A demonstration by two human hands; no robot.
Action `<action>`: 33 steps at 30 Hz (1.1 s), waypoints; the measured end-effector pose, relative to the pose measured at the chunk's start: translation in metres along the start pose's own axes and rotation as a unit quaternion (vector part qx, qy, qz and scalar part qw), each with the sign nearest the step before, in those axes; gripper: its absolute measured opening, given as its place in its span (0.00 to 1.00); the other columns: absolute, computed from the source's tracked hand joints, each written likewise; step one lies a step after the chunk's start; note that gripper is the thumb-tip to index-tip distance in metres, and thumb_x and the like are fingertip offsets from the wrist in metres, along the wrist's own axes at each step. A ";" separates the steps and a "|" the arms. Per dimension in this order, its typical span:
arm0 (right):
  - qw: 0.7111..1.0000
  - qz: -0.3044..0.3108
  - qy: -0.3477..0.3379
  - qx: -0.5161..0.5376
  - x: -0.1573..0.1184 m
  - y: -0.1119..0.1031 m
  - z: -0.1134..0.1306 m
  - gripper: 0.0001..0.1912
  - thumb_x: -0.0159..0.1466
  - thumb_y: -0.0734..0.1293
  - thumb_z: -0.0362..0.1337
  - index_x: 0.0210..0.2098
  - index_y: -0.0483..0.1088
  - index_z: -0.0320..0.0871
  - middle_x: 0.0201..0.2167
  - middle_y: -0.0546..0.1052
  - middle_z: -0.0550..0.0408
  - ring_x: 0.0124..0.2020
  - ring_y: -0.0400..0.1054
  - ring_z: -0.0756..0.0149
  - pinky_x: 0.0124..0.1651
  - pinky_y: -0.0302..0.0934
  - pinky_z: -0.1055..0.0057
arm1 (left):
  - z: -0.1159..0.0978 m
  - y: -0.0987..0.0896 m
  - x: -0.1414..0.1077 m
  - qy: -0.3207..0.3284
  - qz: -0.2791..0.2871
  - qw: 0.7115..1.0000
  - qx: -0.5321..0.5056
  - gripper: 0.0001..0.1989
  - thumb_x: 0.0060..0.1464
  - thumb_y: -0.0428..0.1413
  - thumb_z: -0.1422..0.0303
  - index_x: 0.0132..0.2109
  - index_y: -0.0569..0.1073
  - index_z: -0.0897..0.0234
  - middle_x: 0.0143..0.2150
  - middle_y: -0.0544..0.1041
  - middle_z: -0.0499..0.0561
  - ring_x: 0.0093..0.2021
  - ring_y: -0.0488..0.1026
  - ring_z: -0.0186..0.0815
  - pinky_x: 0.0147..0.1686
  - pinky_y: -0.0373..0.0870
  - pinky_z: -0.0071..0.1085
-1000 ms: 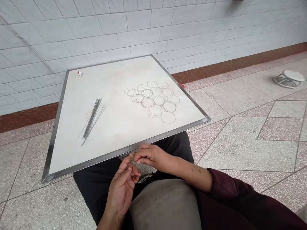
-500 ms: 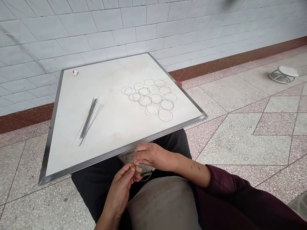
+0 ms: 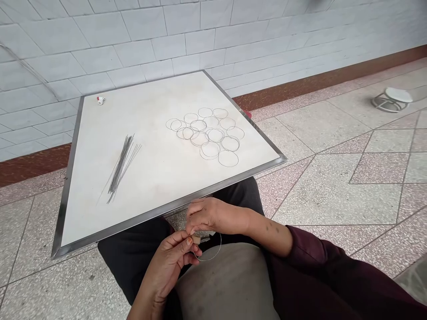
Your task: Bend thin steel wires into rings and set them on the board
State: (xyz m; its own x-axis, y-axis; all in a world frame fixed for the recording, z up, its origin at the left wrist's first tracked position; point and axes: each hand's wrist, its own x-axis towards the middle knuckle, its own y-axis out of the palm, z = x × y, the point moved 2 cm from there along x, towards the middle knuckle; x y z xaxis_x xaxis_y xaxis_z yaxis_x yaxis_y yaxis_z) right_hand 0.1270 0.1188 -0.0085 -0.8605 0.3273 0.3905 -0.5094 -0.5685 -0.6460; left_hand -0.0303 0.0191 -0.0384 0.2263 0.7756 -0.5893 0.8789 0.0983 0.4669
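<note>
Over my lap, in front of the table's near edge, my two hands meet fingertip to fingertip. My left hand [image 3: 176, 258] is closed, its thumb and forefinger pinching a thin wire ring [image 3: 213, 256] that hangs down over my clothing. My right hand [image 3: 208, 216] is closed too, its fingertips at the top of the same ring, where the wire ends seem to meet. A small tan block or pad [image 3: 196, 240] shows between the hands; whether it is held or worn on a finger I cannot tell.
On the white table [image 3: 160, 98] lie a bundle of straight wires [image 3: 120, 166] at left and several overlapping wire rings [image 3: 216, 135] at right. A small red and white object [image 3: 100, 100] sits at the far left corner. A stool [image 3: 393, 99] stands on the floor, far right.
The wire ring between my hands has swung to the right and shows as a much fuller loop. My hands stay pinched together in nearly the same place. The view has shifted slightly.
</note>
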 end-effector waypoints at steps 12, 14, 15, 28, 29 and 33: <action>0.996 -0.060 0.059 0.040 -0.003 0.002 -0.010 0.07 0.70 0.64 0.35 0.38 0.73 0.40 0.36 0.74 0.53 0.39 0.68 0.69 0.42 0.64 0.74 | -0.002 0.003 -0.002 0.045 -0.015 0.999 0.024 0.13 0.42 0.70 0.68 0.39 0.83 0.61 0.36 0.79 0.53 0.37 0.73 0.37 0.36 0.69 0.31; 0.995 -0.065 0.064 0.045 -0.003 0.002 -0.010 0.07 0.69 0.64 0.35 0.39 0.73 0.40 0.36 0.73 0.53 0.39 0.67 0.69 0.42 0.64 0.74 | 0.000 0.003 0.000 0.048 -0.024 0.998 0.023 0.14 0.43 0.70 0.66 0.40 0.83 0.61 0.39 0.80 0.55 0.37 0.73 0.37 0.35 0.68 0.31; 0.995 -0.065 0.066 0.044 -0.002 0.001 -0.010 0.07 0.69 0.64 0.36 0.39 0.73 0.40 0.36 0.73 0.53 0.39 0.67 0.69 0.42 0.64 0.74 | 0.001 0.003 0.000 0.049 -0.031 0.998 0.025 0.15 0.43 0.69 0.65 0.41 0.83 0.61 0.39 0.81 0.56 0.37 0.73 0.38 0.34 0.67 0.31; 0.997 -0.044 0.039 0.043 -0.003 0.003 -0.013 0.07 0.69 0.64 0.35 0.39 0.74 0.40 0.36 0.73 0.52 0.39 0.68 0.69 0.42 0.65 0.74 | 0.002 -0.001 0.002 0.083 -0.072 0.993 0.052 0.11 0.51 0.64 0.59 0.35 0.81 0.63 0.27 0.75 0.50 0.29 0.65 0.32 0.28 0.58 0.28; 0.997 -0.043 0.040 0.043 -0.002 0.003 -0.013 0.08 0.69 0.64 0.35 0.39 0.74 0.40 0.36 0.73 0.52 0.39 0.68 0.69 0.43 0.65 0.74 | 0.002 -0.001 0.002 0.086 -0.071 0.992 0.052 0.11 0.51 0.64 0.59 0.35 0.81 0.63 0.27 0.75 0.49 0.29 0.64 0.32 0.28 0.58 0.28; 0.997 -0.028 0.050 0.047 -0.001 0.002 -0.013 0.09 0.70 0.63 0.37 0.39 0.74 0.40 0.36 0.74 0.51 0.40 0.69 0.69 0.44 0.65 0.73 | -0.001 0.000 0.002 0.095 -0.072 0.991 0.055 0.10 0.52 0.63 0.60 0.34 0.80 0.63 0.27 0.74 0.49 0.29 0.63 0.32 0.28 0.57 0.28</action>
State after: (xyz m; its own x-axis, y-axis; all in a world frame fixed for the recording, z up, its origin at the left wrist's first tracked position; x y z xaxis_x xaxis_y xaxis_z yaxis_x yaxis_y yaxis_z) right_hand 0.1273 0.1270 -0.0184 -0.8300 0.4317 0.3532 -0.5573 -0.6147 -0.5582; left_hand -0.0299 0.0213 -0.0390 0.0216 0.8635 -0.5038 0.9393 0.1550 0.3059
